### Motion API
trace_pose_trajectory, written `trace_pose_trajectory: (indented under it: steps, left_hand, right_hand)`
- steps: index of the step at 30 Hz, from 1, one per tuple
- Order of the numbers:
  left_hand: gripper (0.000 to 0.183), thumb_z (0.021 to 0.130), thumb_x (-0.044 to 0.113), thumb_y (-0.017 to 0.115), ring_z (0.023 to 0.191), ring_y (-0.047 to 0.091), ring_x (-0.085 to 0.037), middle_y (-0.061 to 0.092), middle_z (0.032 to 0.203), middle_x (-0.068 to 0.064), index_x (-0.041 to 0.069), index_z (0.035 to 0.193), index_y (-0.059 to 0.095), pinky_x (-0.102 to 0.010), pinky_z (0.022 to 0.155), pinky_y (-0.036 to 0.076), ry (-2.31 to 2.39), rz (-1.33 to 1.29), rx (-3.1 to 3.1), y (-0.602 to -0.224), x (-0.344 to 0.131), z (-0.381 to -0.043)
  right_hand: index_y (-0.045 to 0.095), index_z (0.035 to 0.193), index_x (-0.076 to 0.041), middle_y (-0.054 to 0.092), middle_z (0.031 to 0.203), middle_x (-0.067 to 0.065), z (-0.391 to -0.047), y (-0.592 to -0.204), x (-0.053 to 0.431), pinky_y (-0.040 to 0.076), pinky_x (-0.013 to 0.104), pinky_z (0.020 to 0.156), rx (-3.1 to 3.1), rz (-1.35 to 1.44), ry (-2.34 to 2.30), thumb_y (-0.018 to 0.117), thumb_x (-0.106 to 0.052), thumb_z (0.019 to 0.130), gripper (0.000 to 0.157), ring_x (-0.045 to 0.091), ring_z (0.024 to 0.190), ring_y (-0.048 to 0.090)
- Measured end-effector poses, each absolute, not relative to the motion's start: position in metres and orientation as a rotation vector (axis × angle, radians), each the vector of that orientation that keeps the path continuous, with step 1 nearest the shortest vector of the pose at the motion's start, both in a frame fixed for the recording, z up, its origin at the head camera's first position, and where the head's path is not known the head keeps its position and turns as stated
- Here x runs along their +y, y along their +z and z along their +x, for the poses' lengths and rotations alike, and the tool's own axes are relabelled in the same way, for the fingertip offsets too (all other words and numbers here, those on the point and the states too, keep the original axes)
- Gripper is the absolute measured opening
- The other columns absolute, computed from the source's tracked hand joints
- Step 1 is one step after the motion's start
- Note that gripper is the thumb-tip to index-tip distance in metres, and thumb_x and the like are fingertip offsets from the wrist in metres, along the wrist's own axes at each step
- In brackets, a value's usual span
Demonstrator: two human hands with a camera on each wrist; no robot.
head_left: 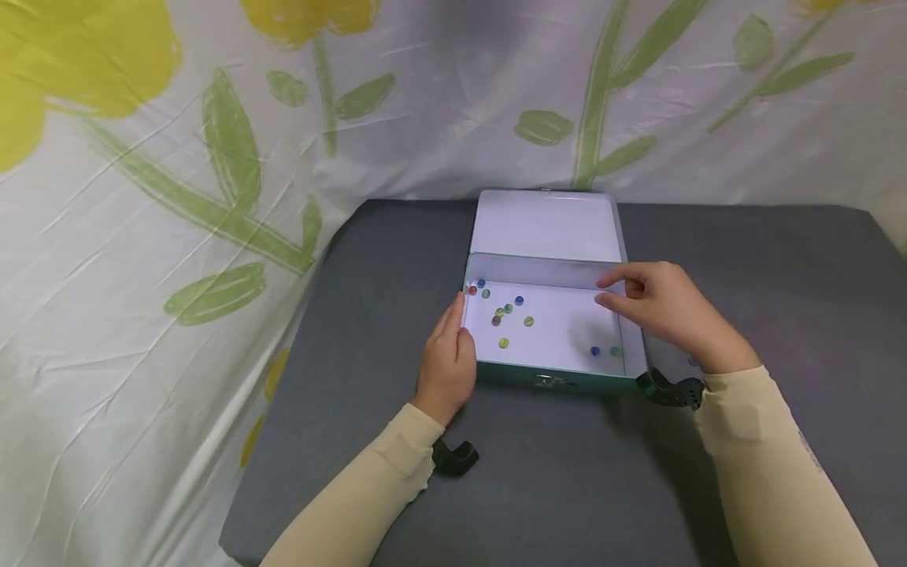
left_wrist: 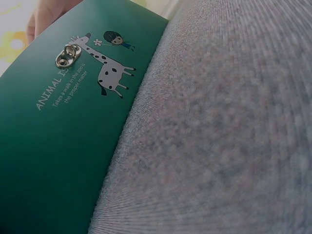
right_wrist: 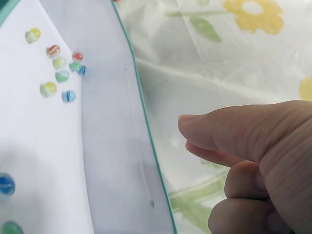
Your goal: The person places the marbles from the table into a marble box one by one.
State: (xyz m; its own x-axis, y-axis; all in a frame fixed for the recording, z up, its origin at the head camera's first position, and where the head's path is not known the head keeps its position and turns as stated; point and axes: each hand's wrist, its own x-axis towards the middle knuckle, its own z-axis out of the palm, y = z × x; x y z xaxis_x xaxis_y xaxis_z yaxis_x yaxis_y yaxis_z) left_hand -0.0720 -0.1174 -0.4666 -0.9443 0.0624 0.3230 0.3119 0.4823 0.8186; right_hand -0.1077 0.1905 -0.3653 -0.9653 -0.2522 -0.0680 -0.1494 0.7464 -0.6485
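A shallow green box (head_left: 517, 373) with a white inside stands with its hinged lid (head_left: 546, 224) raised. My left hand (head_left: 446, 366) rests along its left wall, fingers extended. Over the box's right side hovers my right hand (head_left: 655, 303), thumb and forefinger apart with nothing between them, the other fingers bent. Several glass marbles lie on the box floor, mostly at the left, such as a yellow marble (head_left: 504, 343) and a red striped marble (right_wrist: 53, 51). Nearer the right hand are a blue marble (head_left: 595, 351) and a green marble (head_left: 616, 352).
The box stands on a dark grey table (head_left: 397, 276), close to a flowered curtain (head_left: 439, 134) at the back. Outside the box, beside my right wrist, a partly hidden blue marble (head_left: 693, 361) lies on the table. A metal clasp (left_wrist: 68, 56) sticks out from the box front.
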Motion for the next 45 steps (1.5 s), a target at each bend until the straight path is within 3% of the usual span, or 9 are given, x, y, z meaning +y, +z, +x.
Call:
trace_pose_trajectory:
  steps: [12, 19, 29, 45]
  left_hand:
    - [0.054, 0.106, 0.007, 0.040, 0.150, 0.044, -0.023, 0.045, 0.162, -0.017, -0.002, 0.159, 0.040, -0.048, 0.119, 0.039, -1.444, -0.320, -2.471, -0.465, -0.120, -0.075]
    - [0.054, 0.106, 0.006, 0.040, 0.149, 0.044, -0.024, 0.045, 0.162, -0.017, -0.003, 0.159, 0.040, -0.048, 0.119, 0.039, -1.438, -0.307, -2.475, -0.465, -0.121, -0.076]
    - [0.054, 0.106, 0.005, 0.042, 0.149, 0.045, -0.023, 0.045, 0.163, -0.015, -0.001, 0.160, 0.040, -0.048, 0.119, 0.039, -1.437, -0.285, -2.496, -0.465, -0.118, -0.074]
    - [0.054, 0.106, 0.003, 0.040, 0.149, 0.045, -0.024, 0.045, 0.162, -0.018, -0.002, 0.160, 0.039, -0.050, 0.118, 0.039, -1.457, -0.284, -2.497, -0.466, -0.114, -0.071]
  right_hand:
    - [0.075, 0.117, -0.007, 0.033, 0.062, -0.001, -0.077, -0.384, 0.228, 0.030, 0.033, 0.049, 2.891, -0.188, -1.085, 0.070, -0.035, 0.102, 0.033, 0.013, 0.053, 0.030]
    - [0.075, 0.118, -0.002, 0.039, 0.061, 0.002, -0.067, -0.396, 0.248, 0.031, 0.033, 0.049, 2.940, -0.161, -1.078, 0.070, -0.030, 0.102, 0.033, 0.014, 0.052, 0.036]
    - [0.074, 0.119, 0.004, 0.041, 0.065, 0.000, -0.053, -0.421, 0.272, 0.029, 0.031, 0.049, 2.932, -0.132, -1.041, 0.071, -0.024, 0.102, 0.032, 0.009, 0.053, 0.032]
    - [0.074, 0.120, 0.003, 0.045, 0.067, 0.000, -0.039, -0.452, 0.294, 0.031, 0.030, 0.051, 2.930, -0.051, -0.930, 0.073, -0.023, 0.101, 0.032, 0.010, 0.054, 0.035]
